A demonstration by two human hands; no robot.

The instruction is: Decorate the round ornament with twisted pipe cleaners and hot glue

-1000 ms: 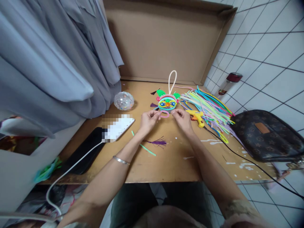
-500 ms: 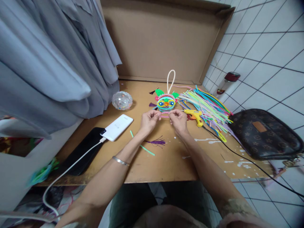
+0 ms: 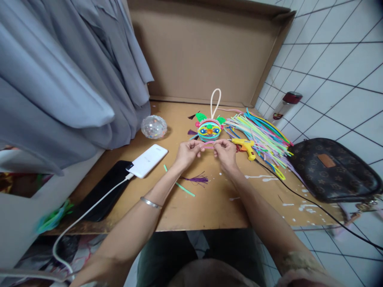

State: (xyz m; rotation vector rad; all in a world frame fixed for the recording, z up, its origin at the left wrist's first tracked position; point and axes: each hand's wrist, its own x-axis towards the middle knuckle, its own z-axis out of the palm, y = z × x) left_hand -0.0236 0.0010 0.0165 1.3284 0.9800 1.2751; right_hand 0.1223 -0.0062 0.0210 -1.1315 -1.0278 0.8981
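A thin pink strip (image 3: 208,146) stretches between my two hands, slightly bowed. My left hand (image 3: 188,153) pinches its left end, and my right hand (image 3: 225,153) pinches the other end. Just beyond the fingers stands a colourful round figure (image 3: 210,130) with green ears, blue eyes and a white loop on top. A yellow glue gun (image 3: 245,146) lies beside my right hand. Nearer to me, a purple tassel (image 3: 197,179) and a light green strip (image 3: 185,189) rest on the table by my left forearm.
A clear ball (image 3: 154,126), a white power bank (image 3: 149,160) and a black phone (image 3: 104,193) are at the left. Many coloured strips (image 3: 263,133), a brown bag (image 3: 335,169) and a bottle (image 3: 284,107) stand right. Cardboard (image 3: 203,52) rises behind.
Both hands still hold the pink strip, and its middle now looks a little more arched. Otherwise the scene looks the same.
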